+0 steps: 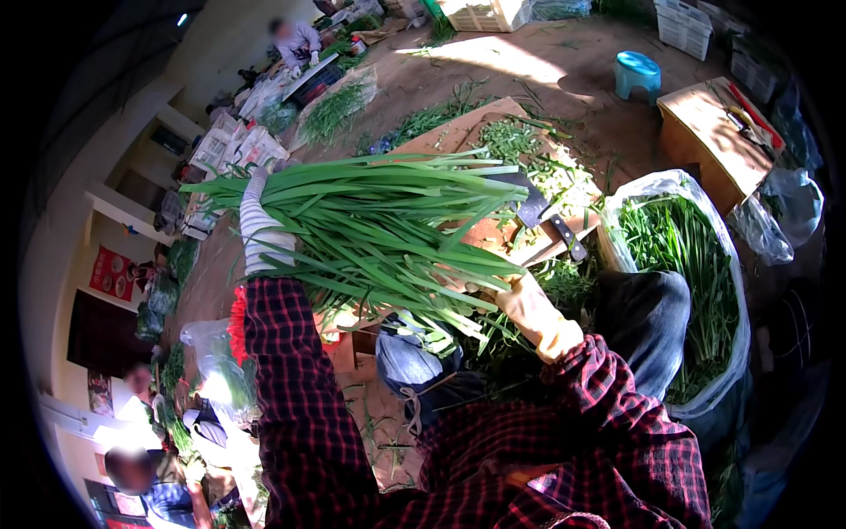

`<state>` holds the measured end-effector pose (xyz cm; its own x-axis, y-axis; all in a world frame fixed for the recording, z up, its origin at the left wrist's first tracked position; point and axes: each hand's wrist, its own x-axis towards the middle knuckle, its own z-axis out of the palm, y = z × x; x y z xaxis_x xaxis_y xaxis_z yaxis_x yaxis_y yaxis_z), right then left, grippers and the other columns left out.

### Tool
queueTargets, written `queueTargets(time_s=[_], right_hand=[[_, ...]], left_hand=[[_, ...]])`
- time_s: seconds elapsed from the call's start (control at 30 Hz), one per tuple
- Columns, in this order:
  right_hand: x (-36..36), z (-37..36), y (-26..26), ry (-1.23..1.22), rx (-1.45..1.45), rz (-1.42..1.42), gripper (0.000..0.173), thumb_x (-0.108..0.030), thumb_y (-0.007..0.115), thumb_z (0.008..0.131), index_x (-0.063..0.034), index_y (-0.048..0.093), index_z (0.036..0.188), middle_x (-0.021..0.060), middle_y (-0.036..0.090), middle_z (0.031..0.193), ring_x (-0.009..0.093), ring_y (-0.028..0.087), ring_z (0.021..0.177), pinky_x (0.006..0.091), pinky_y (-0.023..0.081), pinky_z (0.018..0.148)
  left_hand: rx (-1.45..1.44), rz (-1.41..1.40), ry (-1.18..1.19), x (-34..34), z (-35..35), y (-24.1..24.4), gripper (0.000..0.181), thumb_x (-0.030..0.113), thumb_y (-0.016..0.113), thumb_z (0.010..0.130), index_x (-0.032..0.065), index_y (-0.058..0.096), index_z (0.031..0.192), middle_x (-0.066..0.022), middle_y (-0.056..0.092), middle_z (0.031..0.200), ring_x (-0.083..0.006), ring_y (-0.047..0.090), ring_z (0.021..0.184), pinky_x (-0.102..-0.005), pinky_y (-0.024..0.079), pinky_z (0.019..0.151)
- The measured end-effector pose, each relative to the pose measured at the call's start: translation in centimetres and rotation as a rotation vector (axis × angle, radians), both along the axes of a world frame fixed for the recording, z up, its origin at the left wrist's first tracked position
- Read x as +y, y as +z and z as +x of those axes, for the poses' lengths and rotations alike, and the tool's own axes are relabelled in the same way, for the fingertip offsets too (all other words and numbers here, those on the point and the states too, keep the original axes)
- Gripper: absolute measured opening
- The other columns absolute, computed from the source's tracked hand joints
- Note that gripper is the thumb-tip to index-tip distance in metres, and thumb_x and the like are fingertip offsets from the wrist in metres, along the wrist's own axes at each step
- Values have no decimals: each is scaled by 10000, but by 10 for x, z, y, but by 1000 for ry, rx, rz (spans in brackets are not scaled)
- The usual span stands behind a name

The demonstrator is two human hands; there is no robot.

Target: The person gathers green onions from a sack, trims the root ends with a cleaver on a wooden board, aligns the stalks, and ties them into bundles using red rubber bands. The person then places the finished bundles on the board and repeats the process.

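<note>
A large bunch of long, flat green leaves [383, 218], like Chinese chives, lies across both hands in front of me. My left hand [261, 218], in a striped grey-and-white glove, wraps around the leafy end; its fingers are mostly hidden. At the pale cut ends, my right hand [519, 301], in a cream glove, supports the bunch from its near side, fingers partly covered by stalks. Beyond it, a cleaver [532, 205] with a dark riveted handle rests on a wooden board [462, 132] strewn with chopped pale stalk pieces [562, 175].
Right of my knee stands an open plastic bag [740, 317] full of greens. A wooden box [714, 145] with tools on top and a blue stool [638, 73] are farther back. White crates [684, 30] line the far side. Other people sit at the left.
</note>
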<state>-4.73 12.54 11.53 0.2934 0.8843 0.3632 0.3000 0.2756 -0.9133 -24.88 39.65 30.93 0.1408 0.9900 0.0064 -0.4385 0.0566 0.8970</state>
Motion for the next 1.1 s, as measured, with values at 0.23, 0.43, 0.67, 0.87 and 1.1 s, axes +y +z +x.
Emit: queueTargets(time_s=[0.23,0.43,0.67,0.87,1.1], right_hand=[[-20,5,23,155,781,-253,147,-27,501,882,-23,647,897,-9,548,678,106,482,604,264,442,632],[-20,10,12,-374,-83,-280,126,-127,571,895,-42,664,892,171,613,691,315,619,629,381,481,597],[-44,29,-10,-351,90,-405,258,-246,584,926,-47,649,775,173,611,669,324,614,607,409,470,573],[-86,50,-67,31,-915,-776,400,-409,640,836,-37,651,983,170,666,817,323,654,794,410,518,700],[6,-7,31,334,954,-53,316,-173,656,917,-14,621,1188,79,694,978,130,637,828,295,510,697]], left_hand=[[-86,-34,23,-21,25,5,351,239,630,916,-37,573,1126,-138,645,1084,-297,629,1027,-460,526,926],[-78,8,103,-44,29,13,312,233,637,910,-24,592,1081,-144,656,1021,-285,640,967,-451,537,902],[-16,83,162,1,-21,9,376,281,613,914,-23,601,1135,-196,668,1056,-351,671,917,-492,579,834],[-59,78,96,-11,-40,19,360,237,607,919,-34,553,1150,-201,637,1086,-350,635,1003,-509,542,889],[-121,86,41,-30,-7,2,393,270,598,927,-28,540,1176,-202,639,1100,-343,642,982,-506,538,893]])
